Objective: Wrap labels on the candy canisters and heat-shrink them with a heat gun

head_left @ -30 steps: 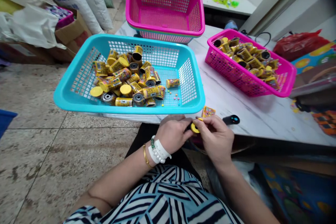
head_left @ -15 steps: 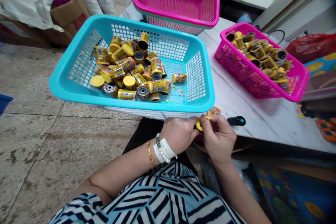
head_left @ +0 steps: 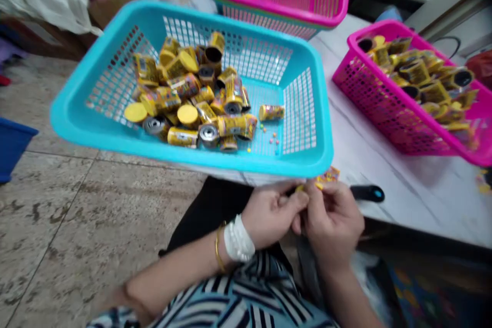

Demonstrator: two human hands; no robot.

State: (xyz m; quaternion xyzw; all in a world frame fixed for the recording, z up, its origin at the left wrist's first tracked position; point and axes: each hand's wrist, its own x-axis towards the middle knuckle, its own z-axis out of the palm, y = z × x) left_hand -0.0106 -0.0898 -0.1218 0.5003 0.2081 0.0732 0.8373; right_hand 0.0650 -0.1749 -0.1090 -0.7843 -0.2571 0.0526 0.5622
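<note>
Both hands meet just under the front rim of the turquoise basket [head_left: 246, 163], at the table edge. My left hand [head_left: 272, 213], with bracelets at the wrist, and my right hand [head_left: 333, 219] are closed together on a small yellow can; only a sliver of yellow [head_left: 299, 188] shows between the fingers. The basket holds several small yellow cans [head_left: 192, 100] and loose yellow lids, plus a few tiny coloured candies [head_left: 272, 139]. A small printed label [head_left: 328, 175] lies on the table just beyond my right hand.
A pink basket [head_left: 395, 118] with several yellow cans stands at the right. Stacked pink baskets [head_left: 277, 5] sit behind the turquoise one. A black tool with a blue end [head_left: 367, 193] lies on the white table [head_left: 384, 164]. Tiled floor lies to the left, with a blue bin [head_left: 13, 146].
The view has tilted down and closer. My fingers have closed tighter over the yellow can, so its round yellow end no longer shows; both hands stay at the table edge.
</note>
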